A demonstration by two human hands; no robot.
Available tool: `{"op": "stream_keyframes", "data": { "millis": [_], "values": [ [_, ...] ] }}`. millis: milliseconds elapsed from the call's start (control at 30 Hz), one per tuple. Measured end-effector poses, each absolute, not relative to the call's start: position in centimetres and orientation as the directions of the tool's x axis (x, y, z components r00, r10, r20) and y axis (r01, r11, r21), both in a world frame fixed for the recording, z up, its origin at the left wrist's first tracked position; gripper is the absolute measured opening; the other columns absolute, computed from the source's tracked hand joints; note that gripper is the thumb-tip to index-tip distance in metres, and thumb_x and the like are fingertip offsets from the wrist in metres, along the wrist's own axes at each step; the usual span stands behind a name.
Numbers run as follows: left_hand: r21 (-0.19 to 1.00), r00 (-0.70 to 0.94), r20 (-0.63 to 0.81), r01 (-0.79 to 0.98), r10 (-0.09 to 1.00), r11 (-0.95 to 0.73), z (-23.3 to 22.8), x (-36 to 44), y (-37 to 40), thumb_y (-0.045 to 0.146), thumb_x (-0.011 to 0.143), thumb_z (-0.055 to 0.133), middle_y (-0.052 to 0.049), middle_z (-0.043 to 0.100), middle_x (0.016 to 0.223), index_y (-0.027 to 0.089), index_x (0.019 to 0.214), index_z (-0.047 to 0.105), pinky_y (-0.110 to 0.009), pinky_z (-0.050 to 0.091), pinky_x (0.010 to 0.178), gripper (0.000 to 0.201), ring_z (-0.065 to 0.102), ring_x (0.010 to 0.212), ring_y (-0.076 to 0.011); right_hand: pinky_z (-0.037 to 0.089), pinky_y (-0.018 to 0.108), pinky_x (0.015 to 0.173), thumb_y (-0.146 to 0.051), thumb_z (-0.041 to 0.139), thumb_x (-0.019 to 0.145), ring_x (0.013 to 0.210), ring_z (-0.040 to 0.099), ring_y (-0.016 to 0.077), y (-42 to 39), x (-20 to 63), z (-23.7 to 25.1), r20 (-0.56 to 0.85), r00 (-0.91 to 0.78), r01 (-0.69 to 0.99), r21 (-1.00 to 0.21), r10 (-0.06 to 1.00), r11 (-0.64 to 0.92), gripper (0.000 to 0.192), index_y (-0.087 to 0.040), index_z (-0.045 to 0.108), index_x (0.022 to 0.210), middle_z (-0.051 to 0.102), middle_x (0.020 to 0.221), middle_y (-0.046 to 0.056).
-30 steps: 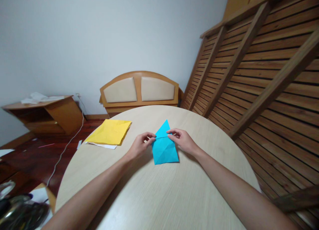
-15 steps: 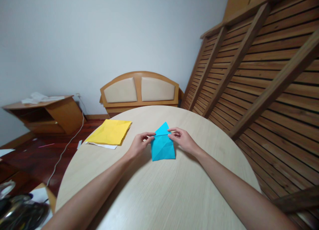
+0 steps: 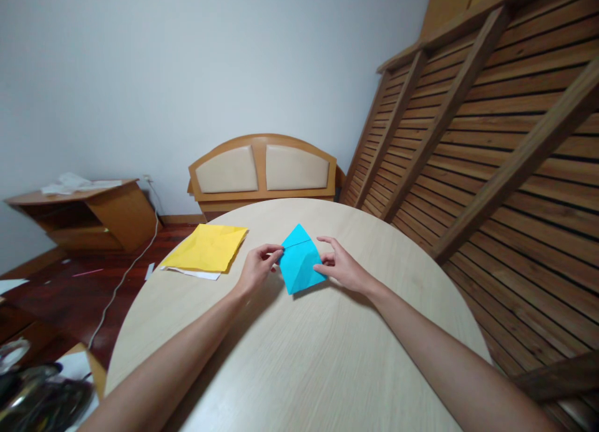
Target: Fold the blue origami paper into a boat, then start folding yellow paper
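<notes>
On the table (image 3: pixel 299 357), the folded paper (image 3: pixel 299 266) lies toward the far edge, between the left hand (image 3: pixel 255 270) and right hand (image 3: pixel 344 266). A paper stack (image 3: pixel 206 250) lies at the far-left edge.

One round desk (image 3: pixel 299 357) carries everything counted here. On it lies one folded blue paper (image 3: pixel 299 266), near the far middle of the desk. Two hands meet it: one left hand (image 3: pixel 256 271) pinching its left corner, one right hand (image 3: pixel 344 268) touching its right edge. Left of the blue paper, near the desk's far left rim, lies one yellow sheet (image 3: pixel 206 248), with one white sheet (image 3: pixel 194 273) showing beneath it. Beyond the desk stands one headboard (image 3: pixel 262 168) with two padded panels, and left of the desk, one low wooden cabinet (image 3: pixel 79 213).
</notes>
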State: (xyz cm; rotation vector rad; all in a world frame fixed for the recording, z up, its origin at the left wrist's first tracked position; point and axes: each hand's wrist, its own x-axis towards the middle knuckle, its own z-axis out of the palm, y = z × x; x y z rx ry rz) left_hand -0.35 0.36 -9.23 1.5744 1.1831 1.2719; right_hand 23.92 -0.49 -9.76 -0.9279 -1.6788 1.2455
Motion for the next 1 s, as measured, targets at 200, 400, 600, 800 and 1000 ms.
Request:
{"op": "stream_keyframes", "data": {
  "millis": [200,400,600,800,1000],
  "values": [
    [0.944,0.102,0.237,0.212,0.966,-0.254,-9.1,-0.2,0.1,0.046,0.081,0.063,-0.01,0.074,0.088,0.014,0.105,0.074,-0.022,0.046,0.051,0.041,0.066,0.074,-0.0187,0.047,0.029,0.065,-0.04,0.068,0.082,0.073,0.062,0.0144,0.1,24.1,-9.8,0.248,-0.266,0.042,-0.962,0.931,0.268,0.05,-0.025,0.036,0.117,0.061,0.091,-0.001],
    [0.907,0.143,0.258,0.305,0.956,-0.29,-9.1,0.1,-0.3,0.034,0.08,0.062,-0.01,0.074,0.086,0.012,0.114,0.071,-0.024,0.046,0.055,0.041,0.066,0.077,-0.0195,0.051,0.035,0.08,-0.047,0.07,0.08,0.096,0.062,0.02,0.8,24.3,-10.2,0.316,-0.129,0.064,-0.943,0.94,0.326,0.047,-0.024,0.044,0.112,0.06,0.104,0.005],
    [0.858,0.101,0.333,0.381,0.938,-0.345,-9.0,-0.1,-0.2,0.031,0.082,0.061,-0.008,0.075,0.086,0.016,0.103,0.076,-0.026,0.047,0.059,0.029,0.063,0.07,-0.0182,0.05,0.038,0.083,-0.053,0.065,0.083,0.092,0.063,0.0204,1.0,24.4,-10.0,0.265,-0.173,0.142,-0.946,0.949,0.29,0.041,-0.02,0.06,0.107,0.061,0.122,0.011],
    [0.771,0.059,0.485,0.442,0.873,-0.458,-9.0,-0.6,0.0,0.035,0.084,0.063,-0.007,0.072,0.086,0.018,0.094,0.077,-0.029,0.048,0.07,0.025,0.059,0.074,-0.018,0.046,0.043,0.097,-0.051,0.064,0.087,0.127,0.049,0.0275,-0.5,24.3,-8.6,0.373,-0.318,0.293,-0.836,0.872,0.464,0.042,-0.024,0.065,0.119,0.052,0.141,0.012],
    [0.714,0.107,0.562,0.437,0.82,-0.547,-8.7,-0.5,-0.2,0.039,0.088,0.061,-0.01,0.066,0.106,0.02,0.093,0.076,-0.026,0.049,0.065,0.025,0.062,0.095,-0.0214,0.037,0.047,0.107,-0.042,0.075,0.081,0.123,0.051,0.0265,-1.0,24.1,-8.6,0.522,-0.332,0.447,-0.646,0.786,0.618,0.051,-0.029,0.061,0.128,0.062,0.128,0.008]
  ]
}}
